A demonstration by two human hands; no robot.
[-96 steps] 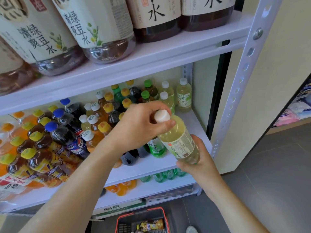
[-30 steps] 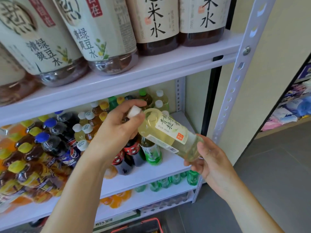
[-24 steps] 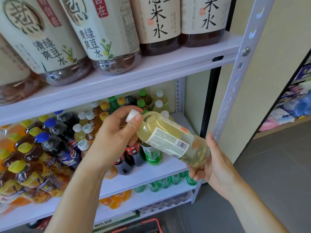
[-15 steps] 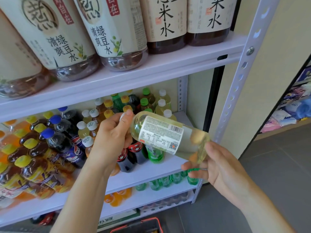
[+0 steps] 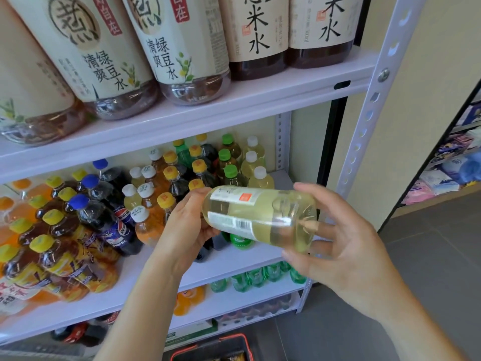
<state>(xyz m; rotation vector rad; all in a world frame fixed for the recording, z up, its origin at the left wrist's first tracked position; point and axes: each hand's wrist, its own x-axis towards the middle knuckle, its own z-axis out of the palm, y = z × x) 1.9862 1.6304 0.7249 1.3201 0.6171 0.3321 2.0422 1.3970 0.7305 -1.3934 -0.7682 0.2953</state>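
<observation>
A clear bottle of pale yellow drink (image 5: 260, 217) with a white label lies almost level in front of the middle shelf (image 5: 234, 259). My left hand (image 5: 186, 225) grips its cap end, and the cap is hidden behind the fingers. My right hand (image 5: 338, 246) holds the bottle's base, thumb on top and fingers curled under it. Both hands are in front of the shelf's right part.
The middle shelf holds several small bottles (image 5: 182, 173) with yellow, green, white and blue caps. Large bottles (image 5: 182, 48) stand on the upper shelf (image 5: 234, 100). A white perforated post (image 5: 364, 121) stands at the right. A red-rimmed basket (image 5: 210, 347) sits on the floor below.
The bottle has tipped from upright to nearly level and has been rolled, so the label now shows a different side. My right hand has shifted up around the base.
</observation>
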